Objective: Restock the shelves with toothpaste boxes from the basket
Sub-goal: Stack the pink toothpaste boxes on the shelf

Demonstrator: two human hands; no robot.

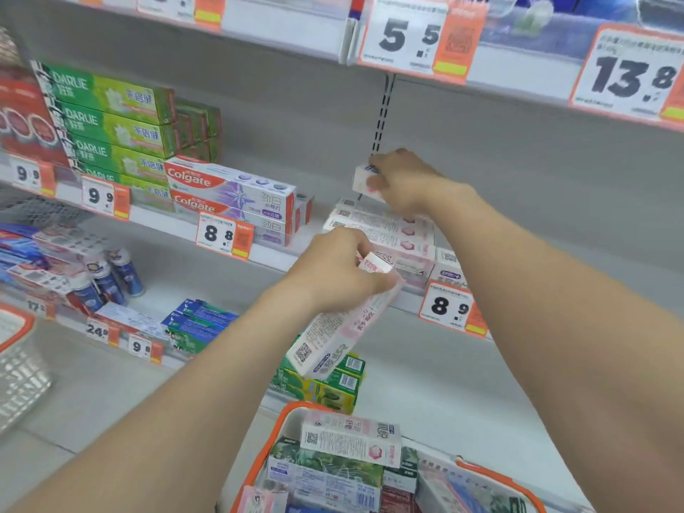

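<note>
Several toothpaste boxes lie piled in the orange-rimmed basket point(275, 435) at the bottom of the view. A pink-and-white basket box point(351, 436) lies flat on top of them.

Just above the basket, the left hand point(333, 272) has its fingers curled round the far end of a second pink-and-white box point(333, 338). The long axis of this left-hand box slants from low and near, where its barcode end hangs, up and away towards the shelf point(163, 216). Its upper end is near the shelf lip, just left of the 8.9 price tag point(448, 309).

Beyond that sits the shelf stack point(388, 231) of matching pink boxes. They lie flat, with their long sides running left to right along the shelf front.

Farthest in, the right hand point(403, 183) grips a third box point(364, 183) from above. Only the short end of this third box shows. It hangs just over the left end of the stack, and I cannot tell whether it touches.

Judging by this, the right hand is the nearer of the two to the stack and is about to set its box down. The left-hand box lies below and in front of the stack and points into the shelf. It would probably need turning crosswise to match the stack's direction before it goes on top.
</note>
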